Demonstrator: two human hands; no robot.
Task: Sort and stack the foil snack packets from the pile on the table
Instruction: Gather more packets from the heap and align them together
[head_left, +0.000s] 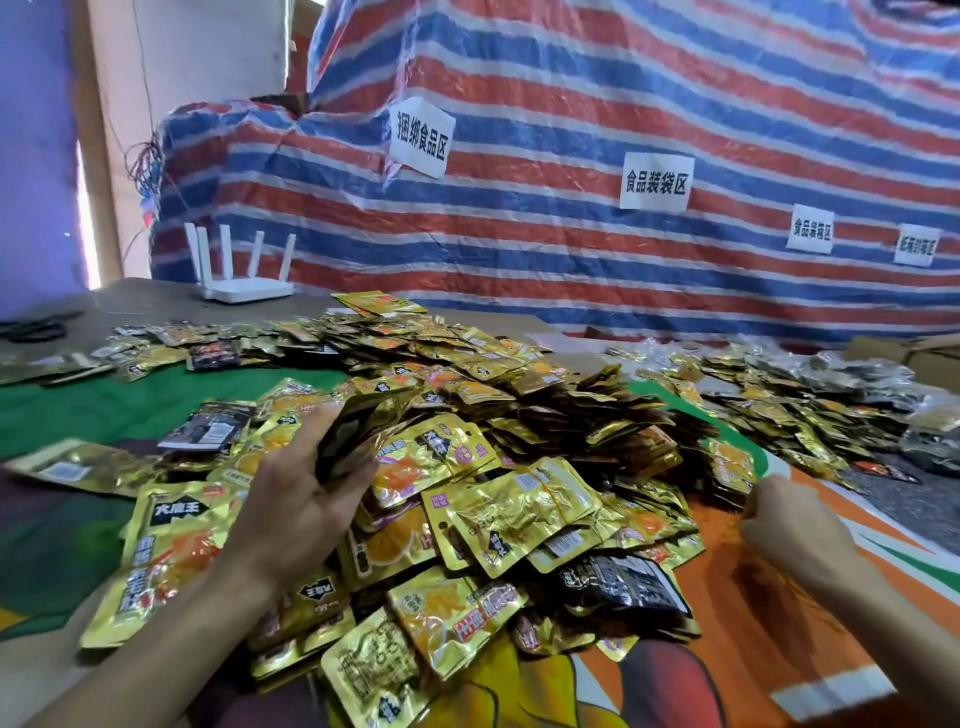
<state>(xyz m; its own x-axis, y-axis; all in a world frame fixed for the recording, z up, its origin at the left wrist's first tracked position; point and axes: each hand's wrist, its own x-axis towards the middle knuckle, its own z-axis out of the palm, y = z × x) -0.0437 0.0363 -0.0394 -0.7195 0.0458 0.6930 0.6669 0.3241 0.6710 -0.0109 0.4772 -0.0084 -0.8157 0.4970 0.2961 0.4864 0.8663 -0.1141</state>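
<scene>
**Gold packets heaped under zone signs**

The left hand (291, 499) grips a stack of gold foil packets (358, 436) over the pile (545, 415) on the bench (78, 410). The right hand (784, 525) is curled at the pile's edge, and whether it holds anything cannot be told. On the striped tarpaulin (571, 270), the left sign (421, 136) reads 捆绑食品区 and the middle sign (655, 182) reads 食品装袋区.

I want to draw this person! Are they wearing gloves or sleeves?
No. The left hand and right hand are bare: no gloves, rings or watch showing. The left forearm and right forearm are bare too, no sleeves in view.
</scene>
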